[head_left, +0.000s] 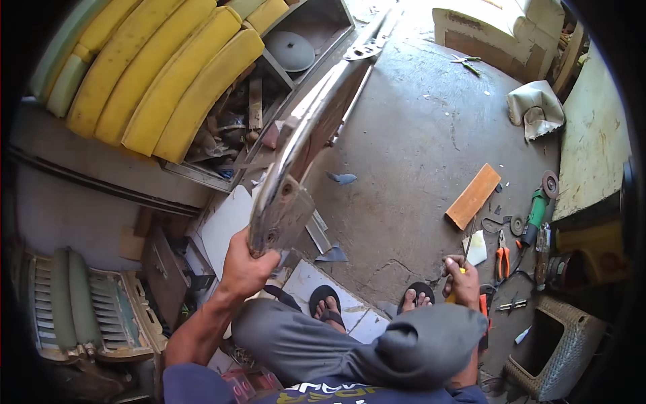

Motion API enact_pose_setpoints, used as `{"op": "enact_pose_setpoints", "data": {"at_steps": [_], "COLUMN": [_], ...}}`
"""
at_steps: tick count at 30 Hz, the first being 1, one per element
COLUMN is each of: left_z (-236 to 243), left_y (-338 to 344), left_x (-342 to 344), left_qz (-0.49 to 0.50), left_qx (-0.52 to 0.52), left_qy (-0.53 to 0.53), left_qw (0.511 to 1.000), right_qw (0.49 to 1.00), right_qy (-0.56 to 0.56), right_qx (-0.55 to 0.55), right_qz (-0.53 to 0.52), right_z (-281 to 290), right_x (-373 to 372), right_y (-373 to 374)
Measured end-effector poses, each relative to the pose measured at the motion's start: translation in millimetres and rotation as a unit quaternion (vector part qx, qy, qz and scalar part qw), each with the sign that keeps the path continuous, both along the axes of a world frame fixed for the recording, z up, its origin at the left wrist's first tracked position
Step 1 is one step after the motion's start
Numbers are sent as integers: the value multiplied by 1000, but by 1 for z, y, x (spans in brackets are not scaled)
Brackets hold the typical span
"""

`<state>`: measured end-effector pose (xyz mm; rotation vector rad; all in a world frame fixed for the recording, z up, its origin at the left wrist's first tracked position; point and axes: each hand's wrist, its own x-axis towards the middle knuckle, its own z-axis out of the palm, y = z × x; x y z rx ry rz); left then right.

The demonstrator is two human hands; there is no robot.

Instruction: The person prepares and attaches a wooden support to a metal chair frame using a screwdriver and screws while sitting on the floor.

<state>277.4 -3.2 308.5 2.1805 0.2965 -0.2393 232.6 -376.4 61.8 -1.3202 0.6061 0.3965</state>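
Chrome-edged metal part (321, 124), slanting up over the left edge of the floor (397, 135), near end in the left hand (245, 266)!
Left fingers curl tight round it; across, the right hand (461, 281) wraps its fingers round a yellow-handled tool (451, 297); toward the floor's right edge lie an orange block (474, 196), orange-handled pliers (503, 248), a green grinder (536, 212).

We'd tag this a workshop: grinder (537, 209), orange pliers (503, 249), scraps (342, 178) on scuffed floor (397, 135), yellow pads (168, 81) stacked.
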Motion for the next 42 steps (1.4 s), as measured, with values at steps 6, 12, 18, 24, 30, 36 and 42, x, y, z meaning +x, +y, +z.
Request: {"op": "enact_pose_setpoints", "data": {"at_steps": [6, 12, 18, 24, 30, 36, 42], "left_z": [-38, -59, -73, -80, -74, -72, -69], "left_y": [28, 40, 82, 78, 88, 59, 45], "left_x": [-25, -41, -59, -77, -67, -67, -47], "left_qz": [166, 196, 194, 200, 246, 161, 209], "left_qx": [-203, -237, -150, -159, -22, -191, -217], "left_qy": [-17, -47, -8, -89, 85, -35, -19], "left_qw": [965, 950, 969, 963, 965, 968, 953], "right_qw": [996, 985, 973, 921, 880, 845, 776], "right_qy": [38, 97, 163, 120, 101, -62, -148], "right_qx": [-68, -122, -163, -370, -448, -531, -612], "right_qz": [42, 73, 35, 4, -118, -24, 32], "right_z": [-2, -23, -58, -84, -96, -113, -185], "right_x": [-15, -13, -16, -26, -36, 54, 139], "right_y": [5, -2, -12, -48, -109, -126, -140]}}
